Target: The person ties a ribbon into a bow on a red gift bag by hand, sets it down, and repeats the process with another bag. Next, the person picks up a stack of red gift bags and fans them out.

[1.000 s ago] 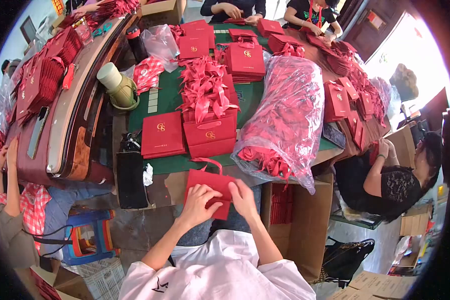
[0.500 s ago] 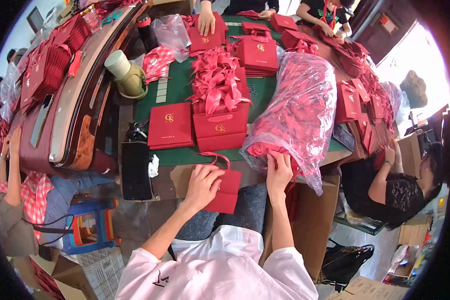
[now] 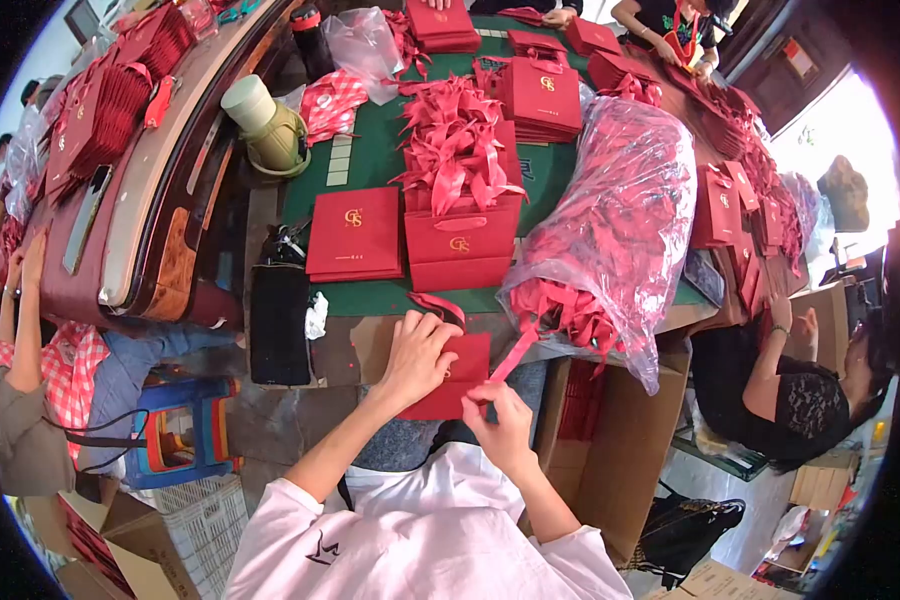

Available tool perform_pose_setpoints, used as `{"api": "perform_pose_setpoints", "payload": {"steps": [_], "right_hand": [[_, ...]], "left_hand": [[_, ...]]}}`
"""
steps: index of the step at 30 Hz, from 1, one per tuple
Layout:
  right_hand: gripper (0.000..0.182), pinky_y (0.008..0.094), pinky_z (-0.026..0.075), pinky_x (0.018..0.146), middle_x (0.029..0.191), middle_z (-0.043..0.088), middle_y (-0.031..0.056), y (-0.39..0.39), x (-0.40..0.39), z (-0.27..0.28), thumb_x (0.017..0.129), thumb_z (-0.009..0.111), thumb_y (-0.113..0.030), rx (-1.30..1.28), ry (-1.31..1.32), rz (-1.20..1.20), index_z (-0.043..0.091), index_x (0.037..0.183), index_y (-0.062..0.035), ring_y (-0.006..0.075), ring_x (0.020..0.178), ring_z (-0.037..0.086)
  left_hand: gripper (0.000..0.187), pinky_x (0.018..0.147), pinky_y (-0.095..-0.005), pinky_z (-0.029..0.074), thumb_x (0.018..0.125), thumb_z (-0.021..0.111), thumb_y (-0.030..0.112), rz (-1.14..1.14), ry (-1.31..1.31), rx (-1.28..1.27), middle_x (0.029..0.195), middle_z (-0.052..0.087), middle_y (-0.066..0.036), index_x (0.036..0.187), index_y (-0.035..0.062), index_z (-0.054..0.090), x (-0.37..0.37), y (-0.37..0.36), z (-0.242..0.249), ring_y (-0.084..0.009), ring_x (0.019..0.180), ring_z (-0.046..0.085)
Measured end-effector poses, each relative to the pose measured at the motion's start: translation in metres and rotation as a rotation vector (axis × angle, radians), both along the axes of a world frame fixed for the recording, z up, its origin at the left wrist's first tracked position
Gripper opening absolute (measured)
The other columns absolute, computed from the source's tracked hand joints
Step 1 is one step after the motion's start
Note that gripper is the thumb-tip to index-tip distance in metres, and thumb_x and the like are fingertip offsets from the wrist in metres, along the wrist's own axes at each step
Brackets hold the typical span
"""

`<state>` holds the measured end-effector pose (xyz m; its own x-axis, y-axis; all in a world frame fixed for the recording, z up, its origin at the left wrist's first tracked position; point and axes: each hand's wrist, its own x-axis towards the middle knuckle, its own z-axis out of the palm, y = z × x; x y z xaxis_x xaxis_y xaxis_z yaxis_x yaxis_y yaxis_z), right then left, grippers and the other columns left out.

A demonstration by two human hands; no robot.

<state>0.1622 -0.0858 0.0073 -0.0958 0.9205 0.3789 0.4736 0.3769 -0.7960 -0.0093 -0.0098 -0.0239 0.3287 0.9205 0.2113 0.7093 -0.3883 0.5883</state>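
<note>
My left hand grips a small red paper bag near its top, over my lap at the table's edge. A dark red ribbon handle loops out above that hand. Between the fingertips of my right hand is the end of a pink-red ribbon. It stretches up to the mouth of a clear plastic bag stuffed with ribbons. Straight ahead stands a red gift bag with a gold logo, a heap of ribbons on top. Left of it lies a stack of flat red bags.
A green thermos and a dark bottle stand on the left. More red bags are piled further back. An open cardboard box sits by my right knee. Other people work around the tables.
My right hand has moved from the plastic bag's mouth down and left, drawing a ribbon out with it. My left hand still holds the small bag. A co-worker's hand at the back has moved away with a stack.
</note>
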Motion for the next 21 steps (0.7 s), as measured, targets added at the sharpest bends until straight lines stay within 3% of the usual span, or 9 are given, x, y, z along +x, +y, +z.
{"api": "perform_pose_setpoints", "payload": {"steps": [2, 5, 7, 9, 16, 21], "right_hand": [[0.017, 0.0353, 0.054, 0.068, 0.089, 0.068, 0.0118, 0.004, -0.003, -0.001, 0.083, 0.073, 0.002, -0.100, 0.002, -0.035, 0.068, 0.099, -0.0030, 0.0292, 0.079, 0.068], [0.014, 0.0328, 0.053, 0.067, 0.089, 0.067, 0.0125, 0.017, -0.003, -0.013, 0.086, 0.072, -0.002, -0.143, -0.008, -0.142, 0.069, 0.100, -0.0024, 0.0276, 0.076, 0.067], [0.015, 0.0333, 0.053, 0.067, 0.088, 0.067, 0.0135, 0.025, -0.005, -0.019, 0.087, 0.070, -0.002, -0.087, -0.071, -0.171, 0.068, 0.102, -0.0020, 0.0263, 0.077, 0.068], [0.013, 0.0370, 0.053, 0.068, 0.088, 0.066, 0.0139, 0.031, -0.008, -0.023, 0.087, 0.070, -0.004, -0.195, -0.030, -0.210, 0.068, 0.100, -0.0040, 0.0309, 0.079, 0.067], [0.010, 0.0293, 0.055, 0.065, 0.075, 0.072, 0.0107, 0.040, -0.010, -0.027, 0.084, 0.072, -0.006, -0.473, 0.182, -0.241, 0.068, 0.091, -0.0003, 0.0158, 0.067, 0.069], [0.010, 0.0280, 0.055, 0.066, 0.075, 0.072, 0.0095, 0.047, -0.005, -0.035, 0.082, 0.072, -0.007, -0.525, 0.242, -0.237, 0.069, 0.088, 0.0007, 0.0127, 0.067, 0.068]], "left_hand": [[0.035, 0.089, -0.0428, 0.040, 0.074, 0.078, 0.013, 0.006, -0.026, -0.009, 0.103, 0.059, -0.006, 0.107, 0.0127, 0.067, 0.000, 0.000, 0.001, -0.0299, 0.104, 0.050], [0.033, 0.087, -0.0426, 0.040, 0.074, 0.076, 0.010, 0.017, -0.032, -0.027, 0.102, 0.059, -0.006, 0.105, 0.0125, 0.067, 0.002, -0.002, 0.004, -0.0297, 0.102, 0.050], [0.031, 0.086, -0.0425, 0.040, 0.074, 0.076, 0.008, 0.015, -0.039, -0.035, 0.103, 0.060, -0.006, 0.104, 0.0124, 0.066, 0.004, -0.003, 0.010, -0.0292, 0.103, 0.051], [0.030, 0.085, -0.0425, 0.039, 0.075, 0.075, 0.007, 0.015, -0.045, -0.042, 0.103, 0.061, -0.005, 0.103, 0.0124, 0.066, 0.006, -0.004, 0.011, -0.0288, 0.103, 0.052], [0.026, 0.085, -0.0417, 0.038, 0.077, 0.072, 0.005, 0.063, -0.107, -0.078, 0.096, 0.068, -0.002, 0.101, 0.0116, 0.065, 0.009, -0.009, 0.011, -0.0256, 0.097, 0.057], [0.023, 0.084, -0.0413, 0.038, 0.079, 0.071, 0.005, 0.084, -0.118, -0.014, 0.094, 0.069, -0.001, 0.100, 0.0122, 0.066, 0.012, -0.014, 0.011, -0.0246, 0.093, 0.057]]}}
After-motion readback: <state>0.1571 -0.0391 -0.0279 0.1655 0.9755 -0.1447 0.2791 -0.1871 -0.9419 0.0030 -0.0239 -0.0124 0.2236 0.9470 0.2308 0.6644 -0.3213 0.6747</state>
